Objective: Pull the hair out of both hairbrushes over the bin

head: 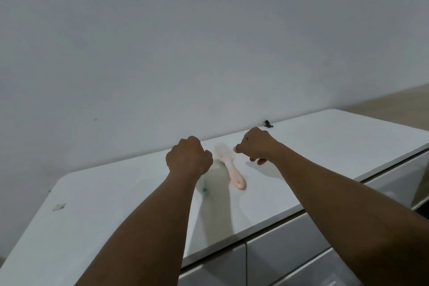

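A pale pink hairbrush point(229, 165) with white bristles lies on a plain white countertop point(116, 204), a mint-green brush handle point(202, 187) beside it, below a grey-white wall point(162, 42)

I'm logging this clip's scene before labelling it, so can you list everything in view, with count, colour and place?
Pink hairbrush: one, pale pink, lying flat on the countertop between the two hands, bristle head away from the person, handle toward them.
Second brush: one, pale green as far as shows, mostly hidden under the left wrist.
Black clip: one, black, at the counter's back edge by the wall; too small to identify surely.
Sticker: one, pale scrap near the counter's left side.
Countertop: one, white.
Drawer fronts: grey, below the counter edge.
Wall: grey-white, behind.
Bin: none in view.
Left hand: fist, above the counter.
Right hand: loosely curled, nothing visibly held.
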`<state>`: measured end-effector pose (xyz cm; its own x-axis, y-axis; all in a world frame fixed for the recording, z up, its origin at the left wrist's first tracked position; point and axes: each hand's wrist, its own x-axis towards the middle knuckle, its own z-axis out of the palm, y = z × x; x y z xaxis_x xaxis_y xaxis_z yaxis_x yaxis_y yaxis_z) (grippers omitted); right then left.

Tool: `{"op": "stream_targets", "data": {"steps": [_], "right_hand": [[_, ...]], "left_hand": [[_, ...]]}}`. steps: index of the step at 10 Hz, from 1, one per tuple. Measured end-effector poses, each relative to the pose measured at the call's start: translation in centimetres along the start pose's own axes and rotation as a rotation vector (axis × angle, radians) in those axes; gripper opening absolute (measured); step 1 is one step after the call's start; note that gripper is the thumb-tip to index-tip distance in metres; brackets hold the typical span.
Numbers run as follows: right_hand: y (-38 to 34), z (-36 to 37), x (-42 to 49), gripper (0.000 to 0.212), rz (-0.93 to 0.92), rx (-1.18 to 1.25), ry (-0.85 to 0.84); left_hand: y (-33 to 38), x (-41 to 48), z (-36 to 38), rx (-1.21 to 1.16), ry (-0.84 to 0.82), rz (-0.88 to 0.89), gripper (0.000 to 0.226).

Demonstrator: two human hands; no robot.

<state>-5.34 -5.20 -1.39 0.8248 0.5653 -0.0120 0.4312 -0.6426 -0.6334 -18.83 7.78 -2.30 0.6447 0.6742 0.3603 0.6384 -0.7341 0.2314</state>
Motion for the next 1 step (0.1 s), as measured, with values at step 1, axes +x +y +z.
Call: {"op": "stream_targets", "data": {"steps": [1], "right_hand": [[-1.22,-4.22,-0.54,0.027,-0.088,-0.084,0.043]], "left_hand": [[1.98,1.10,-2.69,-0.042,0.069,0.089,0.023]]}}
